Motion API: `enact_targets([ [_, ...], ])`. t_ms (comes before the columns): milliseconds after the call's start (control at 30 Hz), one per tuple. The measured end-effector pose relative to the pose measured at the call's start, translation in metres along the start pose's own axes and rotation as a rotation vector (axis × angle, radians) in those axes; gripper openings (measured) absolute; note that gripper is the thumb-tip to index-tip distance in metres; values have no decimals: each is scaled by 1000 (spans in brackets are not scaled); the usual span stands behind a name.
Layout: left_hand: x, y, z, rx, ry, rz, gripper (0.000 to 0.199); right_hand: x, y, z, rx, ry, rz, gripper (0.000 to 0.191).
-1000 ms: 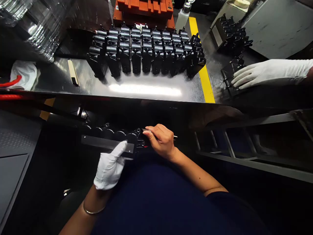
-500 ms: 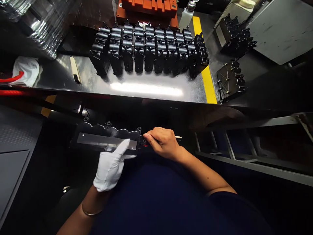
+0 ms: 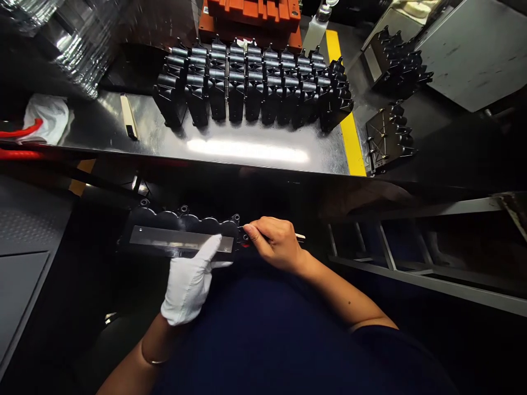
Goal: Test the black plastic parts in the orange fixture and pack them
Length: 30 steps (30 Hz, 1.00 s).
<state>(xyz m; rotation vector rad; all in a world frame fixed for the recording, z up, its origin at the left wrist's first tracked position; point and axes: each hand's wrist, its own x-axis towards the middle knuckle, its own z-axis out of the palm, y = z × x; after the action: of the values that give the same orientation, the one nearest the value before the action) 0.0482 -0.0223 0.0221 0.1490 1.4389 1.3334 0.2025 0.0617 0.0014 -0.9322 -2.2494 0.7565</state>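
My left hand (image 3: 187, 285), in a white glove, grips a black moulded part (image 3: 154, 216) from its near side. The thumb lies on the flat grey strip along the part's face; the other fingers are mostly hidden beneath. The part has a scalloped far edge with small ring lugs. My bare right hand (image 3: 278, 241) is closed around a thin tool (image 3: 300, 237), whose cream end sticks out to the right. Its narrow tip meets or nearly meets the part's right end, by a corner lug. Most of the tool is hidden in my fingers.
Several similar black parts (image 3: 236, 101) stand in a row on the metal bench (image 3: 160, 142). A cream-handled knife (image 3: 128, 116) and a white cloth (image 3: 47, 118) lie left. Behind are an orange fixture (image 3: 251, 24) and a bottle (image 3: 316, 30). A metal frame (image 3: 387, 241) is at right.
My left hand and the black part have shifted very slightly right. My right hand has moved marginally right and down, its grip on the tool unchanged.
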Motion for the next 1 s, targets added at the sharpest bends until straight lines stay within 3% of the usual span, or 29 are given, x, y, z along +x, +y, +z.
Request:
enact_targets([
  [167, 2, 0, -10, 283, 35, 132, 26, 1, 4, -6, -10, -94, 19, 39],
  [233, 3, 4, -14, 348, -13, 146, 28, 4, 9, -17, 23, -257, -54, 38],
  [333, 5, 14, -13, 235, -111, 9, 26, 11, 16, -38, 100, -617, -304, 38],
  [400, 7, 20, -8, 125, -147, -85, 28, 15, 17, -49, 94, -705, -419, 39],
  [567, 14, 25, 1, 83, -250, -286, 33, 23, 17, -55, -117, -500, -414, 39],
  [667, 17, 22, 1, 100, -272, -309, 36, 24, 17, -51, -152, -461, -423, 39],
  [800, 16, 21, 3, 99, -258, -265, 37, 25, 18, -48, -157, -460, -395, 39],
  [1000, 14, 26, 8, 129, -236, -249, 32, 29, 18, -49, -142, -572, -363, 42],
])
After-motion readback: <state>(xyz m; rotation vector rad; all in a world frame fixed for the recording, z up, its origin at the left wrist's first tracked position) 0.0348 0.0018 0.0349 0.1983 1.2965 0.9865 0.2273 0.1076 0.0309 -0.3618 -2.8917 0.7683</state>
